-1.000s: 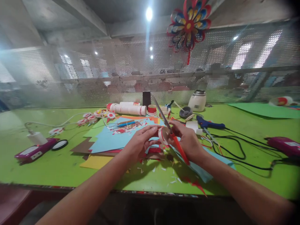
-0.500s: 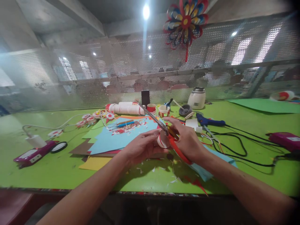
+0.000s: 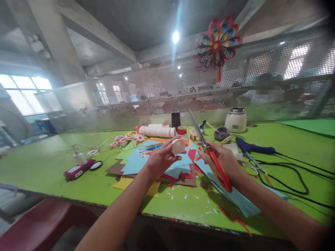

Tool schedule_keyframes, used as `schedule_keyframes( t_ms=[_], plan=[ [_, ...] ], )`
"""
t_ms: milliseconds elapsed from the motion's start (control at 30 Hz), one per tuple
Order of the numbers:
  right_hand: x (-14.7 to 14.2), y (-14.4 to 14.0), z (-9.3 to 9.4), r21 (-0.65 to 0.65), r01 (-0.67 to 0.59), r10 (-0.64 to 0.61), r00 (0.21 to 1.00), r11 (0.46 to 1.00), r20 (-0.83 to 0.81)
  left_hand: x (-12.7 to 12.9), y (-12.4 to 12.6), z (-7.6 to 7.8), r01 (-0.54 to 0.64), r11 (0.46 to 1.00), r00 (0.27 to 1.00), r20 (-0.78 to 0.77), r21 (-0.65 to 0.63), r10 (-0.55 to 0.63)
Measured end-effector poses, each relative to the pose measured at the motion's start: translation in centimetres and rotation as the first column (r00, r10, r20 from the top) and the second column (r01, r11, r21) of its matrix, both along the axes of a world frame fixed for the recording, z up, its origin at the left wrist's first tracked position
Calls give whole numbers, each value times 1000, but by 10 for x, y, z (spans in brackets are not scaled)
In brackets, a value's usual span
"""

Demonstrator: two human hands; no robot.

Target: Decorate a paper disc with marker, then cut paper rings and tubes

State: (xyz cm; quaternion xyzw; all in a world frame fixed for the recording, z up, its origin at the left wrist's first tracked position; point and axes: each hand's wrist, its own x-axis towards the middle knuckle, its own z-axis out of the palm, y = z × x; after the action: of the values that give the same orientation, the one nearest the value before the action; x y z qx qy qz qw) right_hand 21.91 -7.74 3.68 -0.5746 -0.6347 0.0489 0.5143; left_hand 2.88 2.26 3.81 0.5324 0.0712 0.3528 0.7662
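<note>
My left hand (image 3: 160,159) pinches a small round white paper piece (image 3: 178,146) above a pile of coloured paper sheets (image 3: 136,161). My right hand (image 3: 224,162) grips red-handled scissors (image 3: 209,155), their blades pointing up and away, slightly apart from the paper piece. Both hands hover over the green table (image 3: 52,167). Small paper scraps (image 3: 193,199) lie below the hands.
A blue glue gun (image 3: 252,148) with black cables (image 3: 290,174) lies at right. A white tube (image 3: 157,131), small cups (image 3: 182,131), a white jar (image 3: 236,119) stand behind. A magenta device (image 3: 75,170) and charger sit left. Mesh wall with paper pinwheel (image 3: 217,42) behind.
The scissors have come away from the white paper piece and my hands have separated; the left hand lifted the piece. My view swung left and up.
</note>
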Motion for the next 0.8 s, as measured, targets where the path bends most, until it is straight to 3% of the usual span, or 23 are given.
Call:
schedule_keyframes(
  t_ms=[133,333,667,800],
  plan=[
    [-3,-2,-2,-71,-61,66,995,996,75,-7,9,3,-104,990,995,21,94,103],
    [-14,-14,-3,-149,-176,197,970,973,145,-17,17,9,-185,976,979,113,114,172],
    [-21,-18,-4,-332,-146,231,945,932,233,-20,21,10,-147,986,972,198,73,130],
    [-25,-22,-2,-344,-132,219,949,930,229,-20,22,8,-138,988,977,174,64,125]
  ],
)
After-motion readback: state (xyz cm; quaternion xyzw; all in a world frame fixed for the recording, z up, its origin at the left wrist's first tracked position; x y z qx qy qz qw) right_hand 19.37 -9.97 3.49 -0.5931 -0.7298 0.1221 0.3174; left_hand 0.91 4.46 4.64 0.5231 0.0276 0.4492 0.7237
